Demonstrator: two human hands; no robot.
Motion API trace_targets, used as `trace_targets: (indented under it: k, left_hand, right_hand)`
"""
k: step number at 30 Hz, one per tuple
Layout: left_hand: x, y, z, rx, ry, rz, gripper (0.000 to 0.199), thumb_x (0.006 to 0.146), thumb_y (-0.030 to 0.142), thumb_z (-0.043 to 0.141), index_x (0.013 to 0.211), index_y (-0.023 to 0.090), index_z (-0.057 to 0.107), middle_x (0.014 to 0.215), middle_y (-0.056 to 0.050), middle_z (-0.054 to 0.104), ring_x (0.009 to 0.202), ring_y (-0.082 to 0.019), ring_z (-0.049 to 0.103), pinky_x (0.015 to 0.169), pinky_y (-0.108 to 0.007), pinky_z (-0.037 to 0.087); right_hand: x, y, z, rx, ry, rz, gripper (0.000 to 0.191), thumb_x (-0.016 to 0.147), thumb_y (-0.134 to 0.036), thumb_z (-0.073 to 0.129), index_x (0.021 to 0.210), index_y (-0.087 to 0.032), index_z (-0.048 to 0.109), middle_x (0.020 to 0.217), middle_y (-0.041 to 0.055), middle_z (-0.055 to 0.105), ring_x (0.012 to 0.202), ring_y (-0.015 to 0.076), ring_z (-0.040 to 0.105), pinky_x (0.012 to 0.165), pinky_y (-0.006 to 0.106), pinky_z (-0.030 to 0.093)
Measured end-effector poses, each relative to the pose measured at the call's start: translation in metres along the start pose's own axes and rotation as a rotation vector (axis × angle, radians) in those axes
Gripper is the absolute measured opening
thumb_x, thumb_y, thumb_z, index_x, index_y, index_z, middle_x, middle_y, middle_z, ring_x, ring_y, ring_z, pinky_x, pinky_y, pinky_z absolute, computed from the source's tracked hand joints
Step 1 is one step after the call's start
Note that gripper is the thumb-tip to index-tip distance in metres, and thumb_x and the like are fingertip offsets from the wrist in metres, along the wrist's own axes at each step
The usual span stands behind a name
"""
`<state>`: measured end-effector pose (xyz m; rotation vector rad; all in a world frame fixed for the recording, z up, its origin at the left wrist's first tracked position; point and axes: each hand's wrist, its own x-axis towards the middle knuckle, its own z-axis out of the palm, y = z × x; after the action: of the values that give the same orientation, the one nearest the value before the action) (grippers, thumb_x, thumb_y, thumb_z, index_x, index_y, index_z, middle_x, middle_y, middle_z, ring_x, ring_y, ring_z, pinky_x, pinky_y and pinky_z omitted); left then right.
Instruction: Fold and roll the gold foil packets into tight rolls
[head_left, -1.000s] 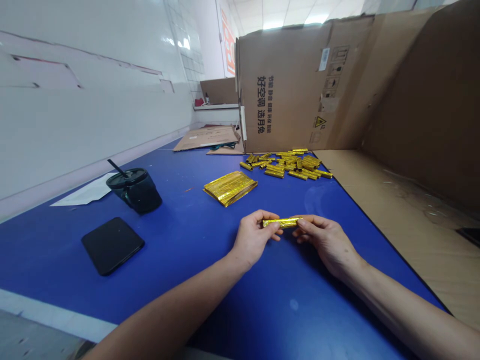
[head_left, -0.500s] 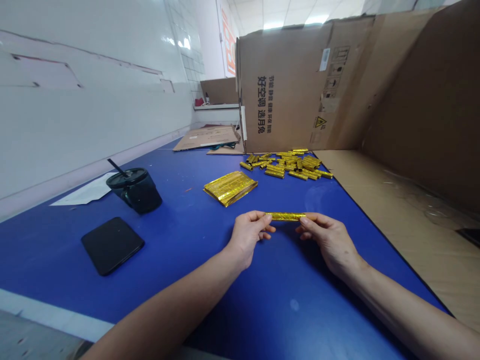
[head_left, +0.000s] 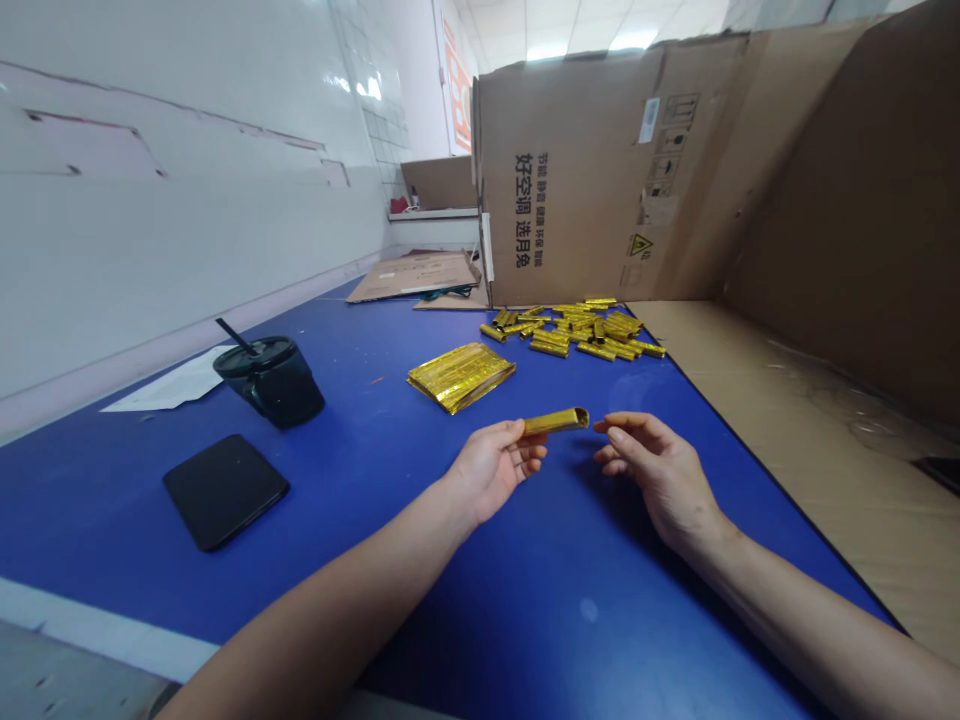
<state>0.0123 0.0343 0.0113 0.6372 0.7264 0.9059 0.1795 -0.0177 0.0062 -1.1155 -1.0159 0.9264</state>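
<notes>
Holding: your left hand (head_left: 491, 470) is grasping a gold foil tube (head_left: 555, 421)
Your right hand (head_left: 660, 472): released, hovering just beside it

Left hand (head_left: 491, 470) holds a gold foil tube (head_left: 555, 421).

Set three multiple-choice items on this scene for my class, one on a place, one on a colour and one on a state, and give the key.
1. Where does the black lidded cup stand?
A. On the shelf
B. On the blue table
C. In the right hand

2. What colour is the foil tube in the left hand?
A. Silver
B. Red
C. Gold

3. How is the right hand now?
A. Open, empty and apart from the tube
B. Gripping the tube
C. Flat on the table

Key:
1. B: the cup's base rests on the blue surface.
2. C: the foil shines gold.
3. A: a gap separates its fingers from the tube.
</notes>
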Motion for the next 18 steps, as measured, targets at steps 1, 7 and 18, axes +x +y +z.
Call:
trace_targets:
  k: [1, 7, 18]
  left_hand:
    - [0.0, 0.0, -0.001, -0.012, -0.019, -0.039, 0.014, 0.081, 0.012, 0.041, 0.076, 0.008, 0.054, 0.066, -0.008, 0.06, 0.053, -0.011, 0.056, 0.052, -0.022, 0.043]
    - [-0.002, -0.007, -0.002, 0.086, -0.209, -0.187, 0.024, 0.083, 0.014, 0.035, 0.073, 0.007, 0.057, 0.059, -0.006, 0.056, 0.047, -0.011, 0.053, 0.046, -0.022, 0.041]
    - [-0.008, -0.008, 0.003, 0.362, -0.305, -0.227, 0.015, 0.079, 0.022, 0.044, 0.07, 0.011, 0.051, 0.054, -0.004, 0.056, 0.04, -0.011, 0.052, 0.037, -0.019, 0.039]
  right_hand:
    - [-0.002, 0.0, 0.001, -0.06, -0.033, -0.038, 0.03, 0.065, -0.035, 0.064, 0.089, -0.018, 0.056, 0.084, 0.004, 0.06, 0.061, 0.013, 0.056, 0.052, 0.026, 0.045]
    - [-0.022, -0.004, 0.007, -0.482, -0.307, -0.424, 0.033, 0.073, -0.027, 0.059, 0.105, -0.022, 0.052, 0.092, 0.0039, 0.055, 0.071, 0.0134, 0.054, 0.068, 0.029, 0.045]
    - [-0.027, -0.01, 0.007, -0.655, -0.41, -0.631, 0.022, 0.078, -0.018, 0.049, 0.099, -0.022, 0.056, 0.075, 0.0017, 0.053, 0.066, 0.0123, 0.052, 0.059, 0.024, 0.043]
